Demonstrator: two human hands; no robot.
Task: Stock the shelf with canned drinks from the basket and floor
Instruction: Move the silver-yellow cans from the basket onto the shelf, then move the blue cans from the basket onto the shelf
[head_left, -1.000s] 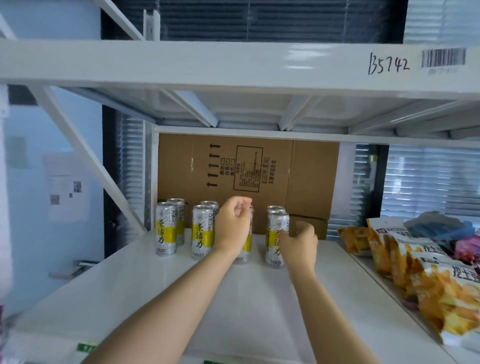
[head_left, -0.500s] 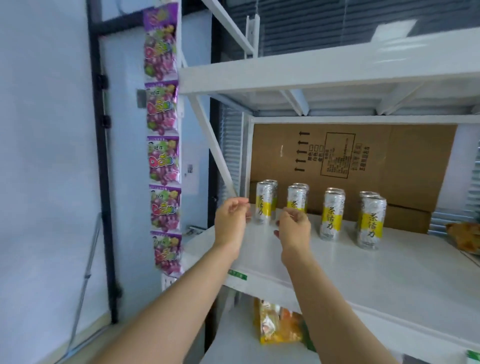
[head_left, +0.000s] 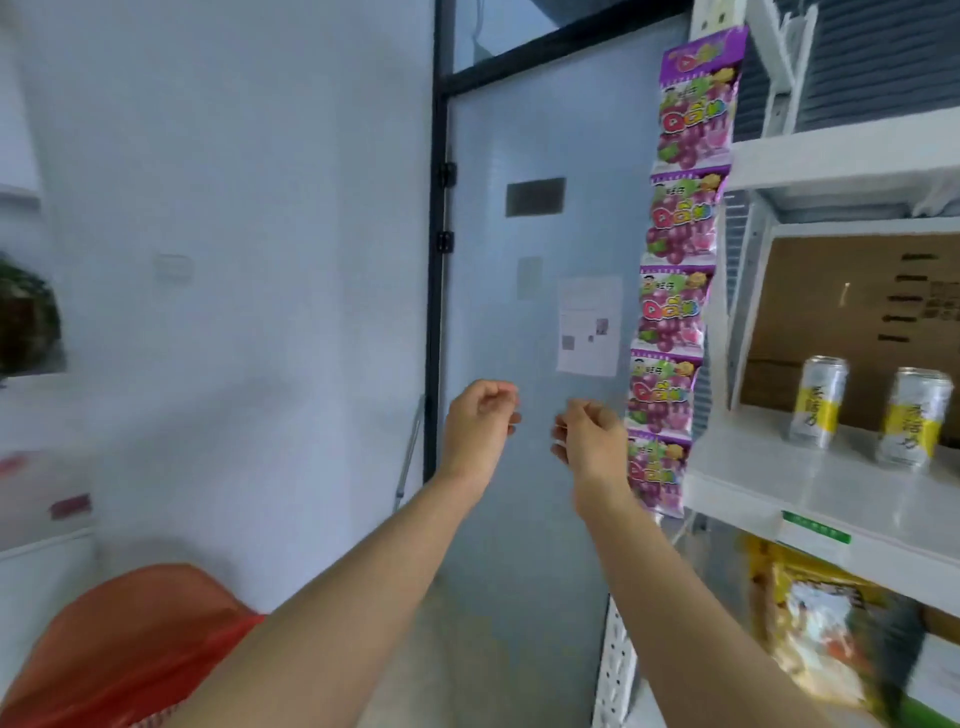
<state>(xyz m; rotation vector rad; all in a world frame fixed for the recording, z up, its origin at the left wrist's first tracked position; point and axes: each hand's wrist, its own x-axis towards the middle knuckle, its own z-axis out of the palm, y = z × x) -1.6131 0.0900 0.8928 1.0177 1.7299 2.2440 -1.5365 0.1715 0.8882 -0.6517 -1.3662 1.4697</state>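
Two silver and yellow drink cans (head_left: 818, 402) (head_left: 914, 418) stand upright on the white shelf (head_left: 769, 483) at the right edge. My left hand (head_left: 480, 426) and my right hand (head_left: 592, 441) hang in the air to the left of the shelf, side by side, in front of a frosted glass door. Both have loosely curled fingers and hold nothing. Neither hand touches the shelf or a can. An orange object (head_left: 130, 639) shows blurred at the lower left; I cannot tell whether it is the basket.
A strip of purple candy bags (head_left: 670, 312) hangs down the shelf's left post, just right of my right hand. A cardboard box (head_left: 841, 312) stands behind the cans. Yellow snack bags (head_left: 826, 623) lie on the lower shelf. A black door frame (head_left: 435, 260) runs vertically.
My view has swung left, away from the shelf. Both hands have come off the cans and drawn back past the shelf's left edge, holding nothing.
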